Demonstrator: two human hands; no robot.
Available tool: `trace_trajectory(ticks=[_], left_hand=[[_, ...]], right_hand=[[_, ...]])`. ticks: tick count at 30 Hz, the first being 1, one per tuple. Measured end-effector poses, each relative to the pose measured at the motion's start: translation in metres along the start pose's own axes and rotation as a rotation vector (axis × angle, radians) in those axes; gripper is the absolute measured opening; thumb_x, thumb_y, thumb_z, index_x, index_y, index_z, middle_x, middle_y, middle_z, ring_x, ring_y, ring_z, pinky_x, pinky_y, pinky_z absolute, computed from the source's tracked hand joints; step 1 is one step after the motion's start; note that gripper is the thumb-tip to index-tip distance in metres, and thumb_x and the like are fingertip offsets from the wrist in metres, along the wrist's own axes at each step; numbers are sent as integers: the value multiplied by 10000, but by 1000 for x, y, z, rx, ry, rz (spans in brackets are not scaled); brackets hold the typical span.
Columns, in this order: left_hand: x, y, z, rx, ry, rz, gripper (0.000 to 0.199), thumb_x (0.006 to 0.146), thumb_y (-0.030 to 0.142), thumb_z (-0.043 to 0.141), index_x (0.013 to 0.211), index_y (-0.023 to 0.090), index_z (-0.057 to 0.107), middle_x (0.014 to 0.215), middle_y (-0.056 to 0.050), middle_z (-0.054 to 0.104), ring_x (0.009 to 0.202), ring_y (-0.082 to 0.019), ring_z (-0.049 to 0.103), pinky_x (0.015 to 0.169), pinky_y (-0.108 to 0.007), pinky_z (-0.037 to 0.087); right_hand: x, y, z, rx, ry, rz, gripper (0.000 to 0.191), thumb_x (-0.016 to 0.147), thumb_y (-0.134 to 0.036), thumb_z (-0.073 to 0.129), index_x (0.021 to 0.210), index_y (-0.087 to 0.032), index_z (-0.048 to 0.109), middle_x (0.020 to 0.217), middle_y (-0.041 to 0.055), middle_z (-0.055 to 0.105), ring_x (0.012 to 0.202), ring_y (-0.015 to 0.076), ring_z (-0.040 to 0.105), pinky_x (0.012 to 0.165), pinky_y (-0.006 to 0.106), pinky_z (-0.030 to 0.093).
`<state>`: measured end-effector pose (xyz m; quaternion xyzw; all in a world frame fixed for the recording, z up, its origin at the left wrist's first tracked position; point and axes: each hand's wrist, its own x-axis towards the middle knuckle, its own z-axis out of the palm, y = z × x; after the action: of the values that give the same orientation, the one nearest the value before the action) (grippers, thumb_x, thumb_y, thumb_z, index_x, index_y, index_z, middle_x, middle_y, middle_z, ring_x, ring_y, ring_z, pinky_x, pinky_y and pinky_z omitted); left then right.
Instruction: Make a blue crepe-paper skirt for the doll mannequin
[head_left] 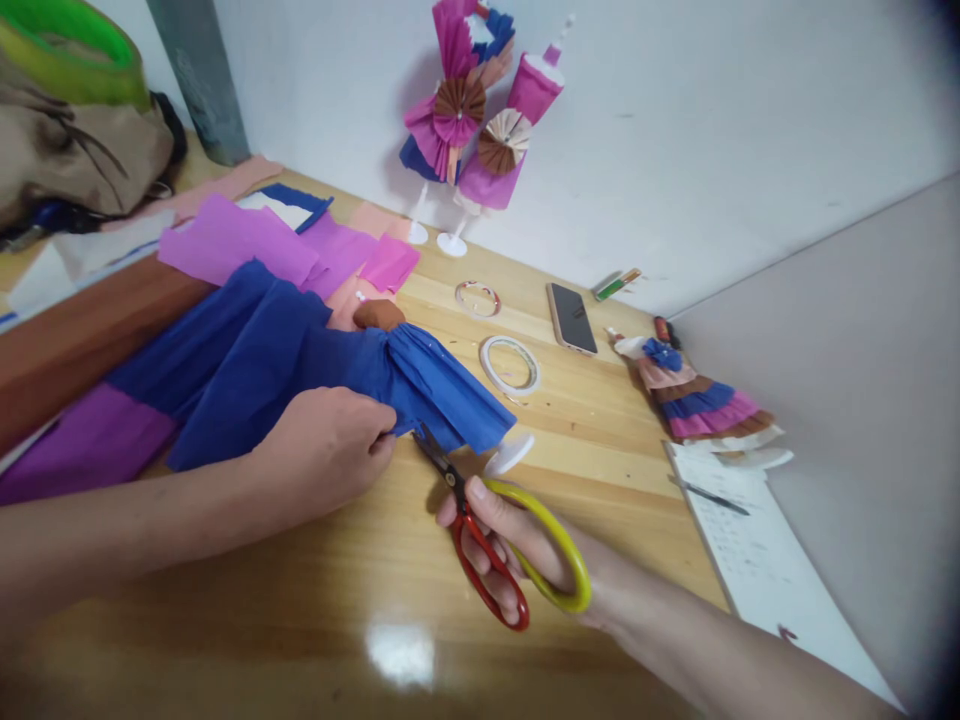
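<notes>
1. Far left, a tan drawstring bag (pixel 82 150) sits on the tabletop (pixel 600 580), bright green showing inside its upper rim.
2. Next come the papers: a brown strip (pixel 90 345) slants across, with purple sheets (pixel 240 240) lying over its upper end.
3. Now the blue paper (pixel 247 350), gathered and creased, running right to a small figure lying on the tabletop (pixel 381 315), its brown top above a pleated blue skirt.
4. And here's the left hand (pixel 330 440), fingers curled closed, pinching the blue paper at its lower edge.
5. Right beside it, the scissors (pixel 450 478) point up and left, blade tips at that same blue edge, just off the fingers.
6. The right hand (pixel 499 530) has them, thumb and fingers through the red and yellow handles.
7. Up behind, two dressed figures (pixel 459 110) (pixel 499 160) stand near the wall on white bases, paper rosettes at their middles.
8. Two tape rings (pixel 478 299) (pixel 510 364) lie below them; a phone (pixel 573 317) lies to their right.
9. Far right, a figure in a tiered skirt (pixel 709 405) lies above a white written sheet (pixel 757 540), a dark pen (pixel 716 498) across it.
</notes>
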<state>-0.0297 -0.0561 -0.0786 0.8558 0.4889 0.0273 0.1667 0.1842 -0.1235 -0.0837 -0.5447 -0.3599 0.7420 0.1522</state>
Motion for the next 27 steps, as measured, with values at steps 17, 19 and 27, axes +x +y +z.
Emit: trace_trajectory(ticks=[17,19,27], left_hand=[[-1,0,1,37,14,35,293,847,239,434,604,178,586,602,-32,618,587,-176,554,552,-298,238],[-2,0,1,41,14,38,291,849,233,440,606,176,591,602,-32,619,587,-175,555,554,-298,242],[-1,0,2,36,10,37,292,847,230,447,598,178,590,593,-32,618,582,-180,561,547,-298,256]], right_hand=[[7,2,-3,-39,-9,-48,642,761,-786,492,917,-165,529,535,-89,457,278,32,384,263,142,313],[7,3,-4,-26,-6,-52,641,758,-786,496,917,-166,530,534,-90,455,277,29,377,260,140,317],[7,2,-4,-41,-25,-84,614,787,-762,492,909,-161,537,521,-95,437,268,21,350,252,138,304]])
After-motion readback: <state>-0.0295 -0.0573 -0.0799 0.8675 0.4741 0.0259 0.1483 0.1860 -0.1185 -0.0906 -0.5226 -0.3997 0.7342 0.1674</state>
